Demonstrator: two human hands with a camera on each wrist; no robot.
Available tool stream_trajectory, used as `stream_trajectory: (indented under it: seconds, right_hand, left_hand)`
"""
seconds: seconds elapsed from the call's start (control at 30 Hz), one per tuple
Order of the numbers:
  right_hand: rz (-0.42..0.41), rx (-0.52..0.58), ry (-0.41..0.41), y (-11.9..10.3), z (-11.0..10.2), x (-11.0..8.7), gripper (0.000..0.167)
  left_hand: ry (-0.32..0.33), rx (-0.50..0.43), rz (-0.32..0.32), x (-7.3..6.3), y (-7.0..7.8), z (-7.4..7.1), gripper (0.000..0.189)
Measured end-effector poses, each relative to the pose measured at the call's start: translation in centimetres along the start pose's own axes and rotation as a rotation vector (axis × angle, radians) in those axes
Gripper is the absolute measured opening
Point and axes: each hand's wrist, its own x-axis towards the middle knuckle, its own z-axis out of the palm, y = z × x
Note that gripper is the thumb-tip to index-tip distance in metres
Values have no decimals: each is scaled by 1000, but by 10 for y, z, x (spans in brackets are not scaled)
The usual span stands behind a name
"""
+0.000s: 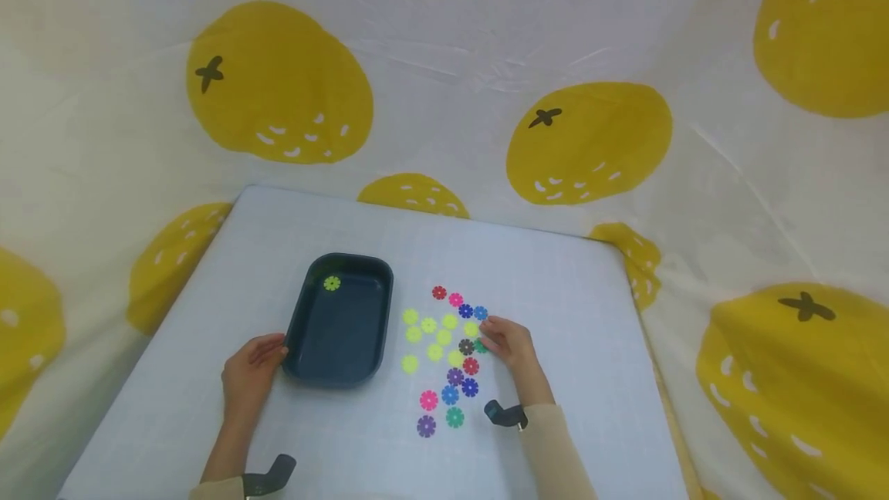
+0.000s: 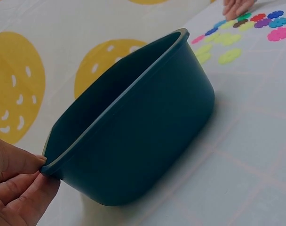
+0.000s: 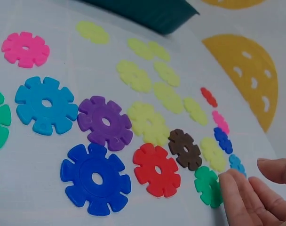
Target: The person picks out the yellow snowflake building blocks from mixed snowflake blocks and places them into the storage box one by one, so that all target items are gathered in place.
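Note:
A dark teal plastic tub (image 1: 336, 342) stands on the left part of the table, with one yellow notched disc (image 1: 332, 283) inside near its far end. My left hand (image 1: 251, 373) pinches the tub's near-left rim, thumb on top and fingers beneath, as the left wrist view shows. At the right edge of a scatter of notched plastic discs hovers my right hand (image 1: 510, 342), its fingers extended and thumb apart. In the right wrist view its fingertips overlap the edge of a green disc (image 3: 208, 188). Close by lie a brown disc (image 3: 185, 149) and a light blue disc (image 3: 237, 165).
Several yellow discs (image 1: 443, 337) lie between the tub and my right hand. Nearer me are a pink disc (image 1: 428, 400), a purple disc (image 1: 427, 427) and another green disc (image 1: 454, 417). A fruit-print cloth (image 1: 444, 60) hangs behind the white-covered table (image 1: 556, 276).

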Motion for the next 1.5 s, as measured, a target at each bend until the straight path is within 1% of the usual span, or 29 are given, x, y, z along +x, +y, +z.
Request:
stream_trajectory:
  seconds: [0.17,0.27,0.37,0.47,0.53,0.6,0.7,0.8,0.9,1.23,1.37,1.5]
  right_hand:
    - [-77,-145,78,4,6,-1,42]
    - [-140,-187,139,5,12,-2,36]
    - [-210,-258,207,8,18,-2,31]
    - [-277,-394,271,13,25,-1,29]
    - [-326,-493,301,17,30,-1,28]
    - [-358,-578,326,20,34,0,28]
    - [-394,-661,345,24,39,-1,29]
    - [-409,-703,357,26,42,-3,29]
    - [-423,-720,368,26,44,-4,27]
    - [-417,-771,383,25,49,-7,22]
    - [-422,-772,371,25,50,-6,22]
    - [-439,-745,358,25,49,-6,23]
  left_hand:
    - [7,-4,9,0,1,-1,25]
    - [8,-2,2,-1,2,-1,25]
    - [8,3,-8,-2,3,0,25]
    - [7,1,-5,-2,3,0,25]
    - [6,-8,0,-3,3,-1,25]
    - [5,-15,4,-3,3,-1,26]
    - [2,-27,7,-3,3,-1,26]
    - [-2,-28,14,-3,1,-1,26]
    - [-1,-22,15,-3,2,-1,26]
    - [-2,-31,22,-3,2,-1,26]
    - [0,-36,26,-3,1,-1,26]
    - [0,-43,28,-3,0,-1,26]
